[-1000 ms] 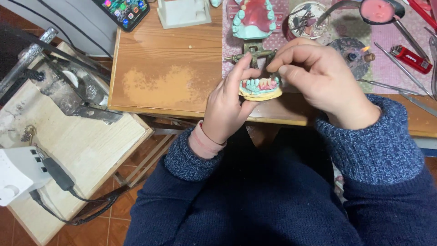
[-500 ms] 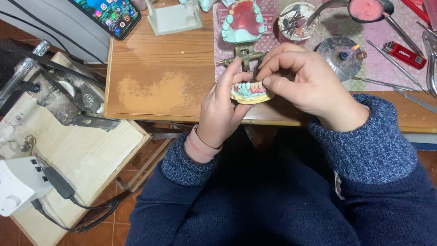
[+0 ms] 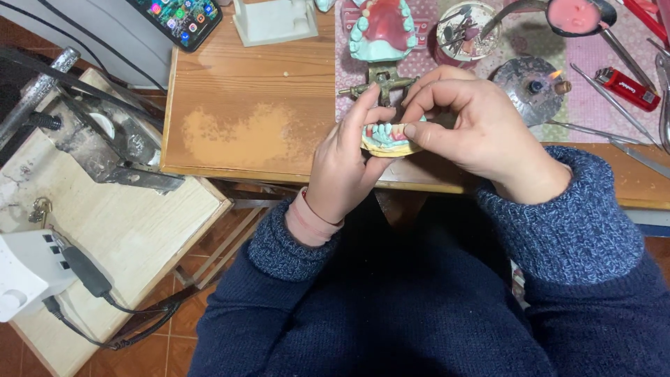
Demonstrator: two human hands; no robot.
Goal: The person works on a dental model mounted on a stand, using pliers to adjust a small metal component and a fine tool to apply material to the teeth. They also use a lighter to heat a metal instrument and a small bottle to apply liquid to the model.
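Leftmost, well to the left of the denture model, a white power strip lies on a pale board with a black plug pushed into it. Up and left of the model, a metal tool rests across that board. Farther up and left of the model, a phone with a lit screen sits at the corner of the wooden tabletop, and a white block stands to the right of it.

Over the tabletop's near edge, the left hand grips the model from the left side, fingers curled and closed on it. The model is yellowish at the base with pale green gum and small teeth. Just above it stand a brass articulator and a second green and pink cast.

From the right, the right hand pinches the model between thumb and fingertips, also closed on it. Up and right of the model are a round dish of small tools, a lit burner, a pink-filled spoon and a red lighter, all on a pink cloth.
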